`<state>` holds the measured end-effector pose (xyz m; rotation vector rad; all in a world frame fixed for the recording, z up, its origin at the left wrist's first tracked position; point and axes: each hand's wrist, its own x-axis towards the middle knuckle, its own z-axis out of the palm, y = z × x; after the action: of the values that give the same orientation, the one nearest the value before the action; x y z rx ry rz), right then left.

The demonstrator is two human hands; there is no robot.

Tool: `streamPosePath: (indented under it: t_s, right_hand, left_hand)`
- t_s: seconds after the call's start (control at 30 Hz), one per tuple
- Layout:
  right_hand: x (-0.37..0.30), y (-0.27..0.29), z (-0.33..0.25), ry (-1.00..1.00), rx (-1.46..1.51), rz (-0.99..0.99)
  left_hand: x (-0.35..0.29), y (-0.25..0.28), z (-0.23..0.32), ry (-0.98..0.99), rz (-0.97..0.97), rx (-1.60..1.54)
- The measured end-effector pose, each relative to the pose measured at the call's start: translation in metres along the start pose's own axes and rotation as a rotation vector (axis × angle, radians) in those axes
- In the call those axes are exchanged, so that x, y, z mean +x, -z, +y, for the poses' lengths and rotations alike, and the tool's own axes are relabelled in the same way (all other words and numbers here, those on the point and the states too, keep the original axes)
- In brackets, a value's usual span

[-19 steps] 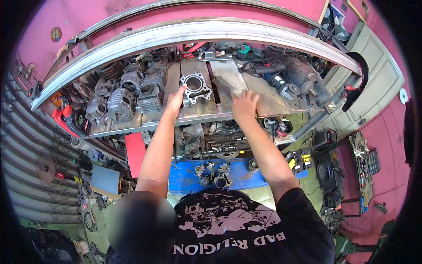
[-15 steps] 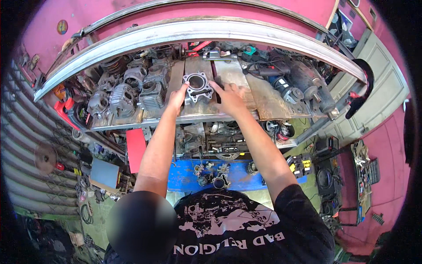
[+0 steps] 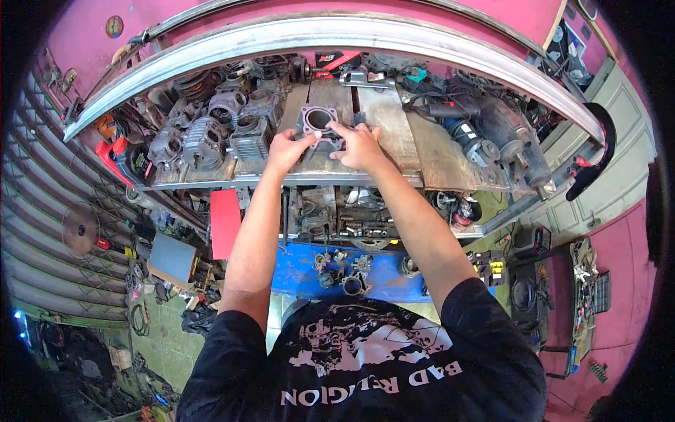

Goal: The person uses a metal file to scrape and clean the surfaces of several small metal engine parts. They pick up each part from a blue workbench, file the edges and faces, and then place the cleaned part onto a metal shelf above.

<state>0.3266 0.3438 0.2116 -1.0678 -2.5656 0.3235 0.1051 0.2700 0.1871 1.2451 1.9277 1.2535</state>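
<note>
A silver engine cylinder block (image 3: 320, 118) with a round bore sits face-up on the wooden boards of the bench shelf. My left hand (image 3: 290, 150) grips its near left side, thumb along the edge. At the near right my right hand (image 3: 360, 148) holds it too, with the index finger at the rim of the bore and the thumb lower down. Between them, the hands cover part of the block's near end, and its underside is hidden.
Several greasy engine cylinders and heads (image 3: 207, 139) crowd the shelf's left. Electric motors and an angle grinder (image 3: 467, 141) lie to the right. A metal rail (image 3: 337, 32) crosses above the shelf. Below, a blue bench (image 3: 295, 271) bears small engine parts.
Both hands have shifted to the near end of the cylinder block; the right fingers now reach over its rim. The whole view has moved slightly, and the dark round shape at lower left is gone.
</note>
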Motion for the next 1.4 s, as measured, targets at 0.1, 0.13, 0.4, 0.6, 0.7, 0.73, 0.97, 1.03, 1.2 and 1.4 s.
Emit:
streamPosePath:
  t_s: [0.1, 0.13, 0.4, 0.6, 0.7, 0.73, 0.97, 1.03, 1.2, 1.4]
  right_hand:
    - [-0.004, -0.012, -0.012, 0.014, -0.058, 0.107]
    - [-0.006, -0.013, -0.016, 0.012, -0.083, 0.116]
    - [0.006, -0.025, -0.046, -0.014, -0.146, 0.104]
    - [0.019, -0.014, -0.077, -0.161, -0.217, -0.021]
    - [0.026, -0.007, -0.091, -0.203, -0.286, -0.062]
    - [0.030, -0.019, -0.081, -0.181, -0.243, -0.028]
    - [0.035, -0.012, -0.103, -0.240, -0.318, -0.128]
    - [0.031, -0.011, -0.095, -0.251, -0.337, -0.102]
    - [0.024, -0.031, -0.084, -0.211, -0.283, 0.049]
    - [0.023, -0.035, -0.083, -0.175, -0.265, 0.111]
  left_hand:
    - [-0.014, 0.010, -0.007, -0.231, 0.034, 0.176]
    - [-0.023, 0.012, -0.011, -0.326, 0.062, 0.240]
    - [-0.038, 0.015, -0.045, -0.405, 0.219, 0.130]
    - [-0.054, 0.032, -0.024, -0.379, 0.265, 0.372]
    - [-0.054, 0.036, -0.027, -0.442, 0.280, 0.373]
    - [-0.051, 0.038, -0.028, -0.443, 0.241, 0.343]
    - [-0.041, 0.062, -0.028, -0.350, 0.121, 0.353]
    - [-0.051, 0.070, 0.001, -0.359, 0.175, 0.400]
    - [-0.039, 0.056, -0.003, -0.539, 0.146, 0.614]
    - [-0.025, 0.030, -0.004, -0.434, 0.170, 0.719]
